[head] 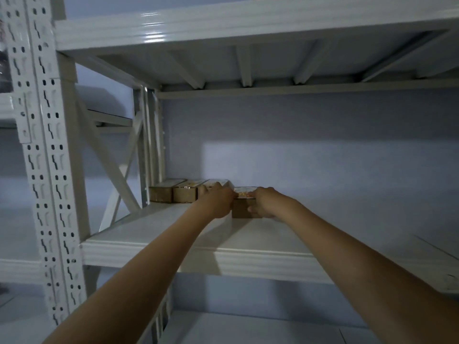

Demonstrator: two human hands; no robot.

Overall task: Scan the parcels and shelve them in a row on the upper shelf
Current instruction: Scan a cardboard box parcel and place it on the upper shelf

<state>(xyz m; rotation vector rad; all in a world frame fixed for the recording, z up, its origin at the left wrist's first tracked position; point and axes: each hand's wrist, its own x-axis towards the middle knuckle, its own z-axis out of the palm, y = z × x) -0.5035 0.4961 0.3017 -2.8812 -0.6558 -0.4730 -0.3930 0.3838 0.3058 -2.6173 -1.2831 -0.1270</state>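
Fingers (255, 209) of the right hand (264, 203) curl round a cardboard parcel (242, 207) on the white metal shelf (248, 244), while the left hand (218, 201) grips its other side. Three more parcels (183, 193) stand in a row just left of it, at the shelf's back corner. Perforated white uprights (47, 170) frame the rack against a pale, dimly lit wall (323, 145)

Three parcels (185, 192) line the shelf (248, 247) back-left; a fourth parcel (244, 203) sits just right.
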